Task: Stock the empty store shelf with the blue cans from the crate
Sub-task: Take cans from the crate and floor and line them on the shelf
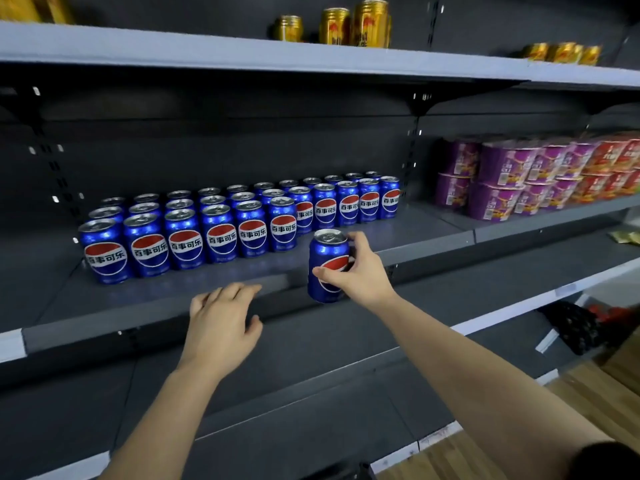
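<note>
Head view | far rows of blue cans (pixel 221 233) largely hidden behind the six-can near row; crate unseen | purple cups (pixel 498 181) right, gold cans (pixel 367 24) above | right hand (pixel 360 271) grips one blue can (pixel 327 265) upright over the shelf (pixel 104 306) edge | left hand (pixel 225 317) spread flat, empty, at the edge.

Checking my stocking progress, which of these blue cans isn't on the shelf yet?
The blue can gripped in the right hand, held off the shelf beside the front row's right end.

Glossy blue metal cans (pixel 221 233) with silvery tops, matt grey metal shelf (pixel 207 292), wood-grain floor (pixel 595 386)
</note>
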